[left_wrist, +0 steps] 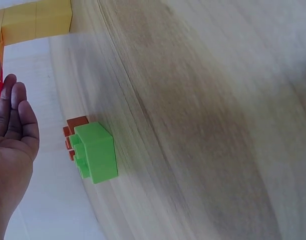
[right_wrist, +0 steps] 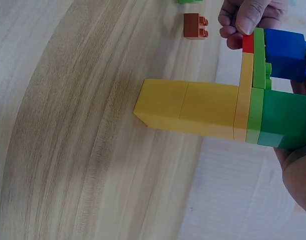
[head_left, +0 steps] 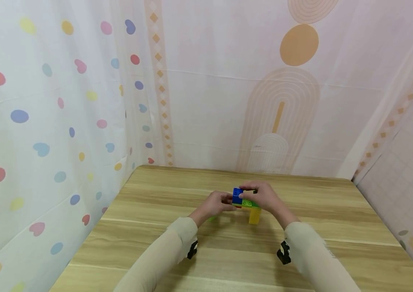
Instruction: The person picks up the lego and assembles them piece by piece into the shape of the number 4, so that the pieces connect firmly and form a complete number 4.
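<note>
Two stacked yellow bricks stand on the table as a column. On them sit a thin orange plate, a lime-green plate and a dark green brick, seen sideways in the right wrist view. A blue brick is over the overhanging end of the lime-green plate, and my right hand pinches it between thumb and index finger. Under that same end is a red brick, held by my left hand with the thumb against its side.
A loose lime-green brick and an orange-brown brick lie on the wooden table near my left hand. Patterned curtains hang along the table's back and left sides.
</note>
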Available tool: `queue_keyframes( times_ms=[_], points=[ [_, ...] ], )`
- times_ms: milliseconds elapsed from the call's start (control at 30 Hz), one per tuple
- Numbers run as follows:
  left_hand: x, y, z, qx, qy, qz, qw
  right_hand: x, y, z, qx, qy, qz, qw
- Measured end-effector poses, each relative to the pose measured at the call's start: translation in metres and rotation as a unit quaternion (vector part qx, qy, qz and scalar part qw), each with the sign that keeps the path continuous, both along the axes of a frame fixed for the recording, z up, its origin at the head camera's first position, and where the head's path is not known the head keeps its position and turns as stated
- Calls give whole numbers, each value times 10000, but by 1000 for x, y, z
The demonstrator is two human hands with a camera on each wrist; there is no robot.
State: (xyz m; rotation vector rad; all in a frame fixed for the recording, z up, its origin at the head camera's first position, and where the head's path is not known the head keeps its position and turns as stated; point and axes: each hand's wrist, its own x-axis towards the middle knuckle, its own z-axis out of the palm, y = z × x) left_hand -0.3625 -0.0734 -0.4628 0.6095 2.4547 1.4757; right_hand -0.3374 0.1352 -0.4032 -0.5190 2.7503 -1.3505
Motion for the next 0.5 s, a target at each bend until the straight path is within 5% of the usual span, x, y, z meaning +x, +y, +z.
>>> queue_keyframes(
  times_ms=[500],
  points=[
    [-1,0,1,146,-108,-36,9998,-1,-4,-3,290,117,-26,9995]
  ],
)
